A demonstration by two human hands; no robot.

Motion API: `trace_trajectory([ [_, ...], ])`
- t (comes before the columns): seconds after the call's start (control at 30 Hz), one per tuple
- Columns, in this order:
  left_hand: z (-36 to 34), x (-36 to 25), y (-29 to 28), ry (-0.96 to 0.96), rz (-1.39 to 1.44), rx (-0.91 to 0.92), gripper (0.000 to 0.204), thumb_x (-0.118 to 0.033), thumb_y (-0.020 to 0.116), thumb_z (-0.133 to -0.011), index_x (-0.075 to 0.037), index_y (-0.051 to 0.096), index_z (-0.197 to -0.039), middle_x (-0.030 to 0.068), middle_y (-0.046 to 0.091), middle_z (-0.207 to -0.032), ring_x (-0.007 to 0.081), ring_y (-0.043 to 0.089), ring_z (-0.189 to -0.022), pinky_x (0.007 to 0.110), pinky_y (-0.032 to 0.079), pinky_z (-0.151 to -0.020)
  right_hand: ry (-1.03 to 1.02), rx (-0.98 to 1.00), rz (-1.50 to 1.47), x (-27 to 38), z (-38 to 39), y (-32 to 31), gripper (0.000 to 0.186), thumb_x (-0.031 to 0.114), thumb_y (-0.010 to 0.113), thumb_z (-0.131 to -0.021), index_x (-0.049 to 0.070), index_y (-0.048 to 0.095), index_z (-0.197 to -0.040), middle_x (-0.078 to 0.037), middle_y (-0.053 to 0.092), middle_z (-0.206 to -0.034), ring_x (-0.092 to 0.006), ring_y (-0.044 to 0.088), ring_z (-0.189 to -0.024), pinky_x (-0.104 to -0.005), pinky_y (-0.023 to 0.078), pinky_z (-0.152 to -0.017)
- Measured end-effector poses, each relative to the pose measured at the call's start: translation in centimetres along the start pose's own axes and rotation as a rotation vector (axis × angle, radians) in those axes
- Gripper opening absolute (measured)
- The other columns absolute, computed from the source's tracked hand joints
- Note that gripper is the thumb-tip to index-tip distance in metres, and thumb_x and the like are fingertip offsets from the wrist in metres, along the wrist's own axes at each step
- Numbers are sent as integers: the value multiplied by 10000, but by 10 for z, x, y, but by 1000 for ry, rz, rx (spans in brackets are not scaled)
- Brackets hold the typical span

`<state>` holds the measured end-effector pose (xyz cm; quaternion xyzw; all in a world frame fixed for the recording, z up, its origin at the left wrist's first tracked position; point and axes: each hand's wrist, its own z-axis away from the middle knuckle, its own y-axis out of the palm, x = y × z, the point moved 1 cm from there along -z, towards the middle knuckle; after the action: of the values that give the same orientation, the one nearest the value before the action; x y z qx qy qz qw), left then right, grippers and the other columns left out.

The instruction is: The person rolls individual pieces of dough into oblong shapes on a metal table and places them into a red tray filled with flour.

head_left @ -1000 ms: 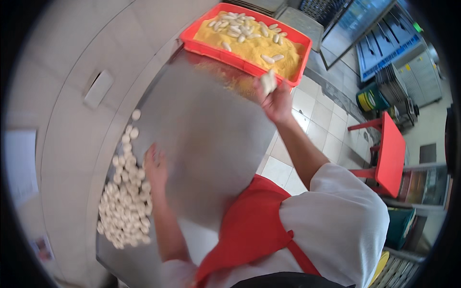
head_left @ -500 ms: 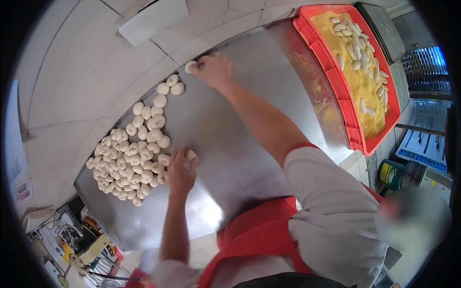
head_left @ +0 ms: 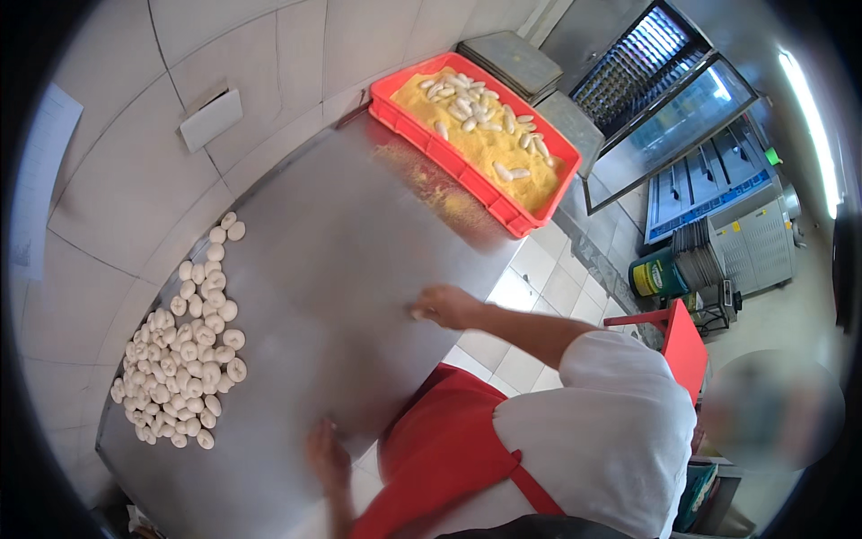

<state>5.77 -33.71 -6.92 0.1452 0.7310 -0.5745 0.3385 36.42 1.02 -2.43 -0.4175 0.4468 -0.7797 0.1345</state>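
Observation:
My right hand [head_left: 446, 307] is over the metal table's near right edge, its fingers closed, with a pale piece of dough just showing at the fingertips. My left hand [head_left: 329, 456] is low over the table's front edge, blurred, its fingers curled; whatever they hold is hidden. Away from both hands, a heap of white dough balls [head_left: 175, 373] lies along the wall on the left, many with a dimple on top. A thin trail of balls runs from the heap up along the wall.
At the table's far end stands a red plastic tray [head_left: 449, 178] of yellow crumbs with white oval dough pieces [head_left: 467, 103] on top. Dark flat pans [head_left: 512, 63] are stacked behind it. Beyond are a glass-doored cabinet [head_left: 664, 117], a green bucket [head_left: 658, 275] and a red stool [head_left: 680, 355].
Both hands have drawn back from the dough balls toward my body. The ball my right hand touched by the wall is gone from there. The view has swung to the right.

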Motion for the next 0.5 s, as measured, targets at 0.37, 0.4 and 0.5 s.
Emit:
trace_trajectory([
  [0.37,-160,-31,29,189,-450,168,891,-445,623,-986,84,293,-1622,311,302,-1684,475,263,-1578,594,194,-1290,-46,-167,369,53,-105,33,1006,667,507,-1013,-22,189,-1673,-221,187,-1754,-387,145,-1636,-577,127,-1315],
  [0.4,-185,-38,34,158,-460,195,905,-455,612,-992,81,266,-1634,300,272,-1702,468,229,-1592,584,164,-1297,-25,-175,376,51,-130,23,1031,691,503,-1002,-19,180,-1676,-221,184,-1755,-386,141,-1637,-586,122,-1314],
  [0.5,-240,-55,57,113,-480,192,903,-476,594,-1006,77,264,-1639,291,266,-1710,458,216,-1600,578,151,-1301,29,-229,370,47,-189,-6,1060,729,474,-993,-23,175,-1678,-227,183,-1755,-395,141,-1635,-590,128,-1310],
])
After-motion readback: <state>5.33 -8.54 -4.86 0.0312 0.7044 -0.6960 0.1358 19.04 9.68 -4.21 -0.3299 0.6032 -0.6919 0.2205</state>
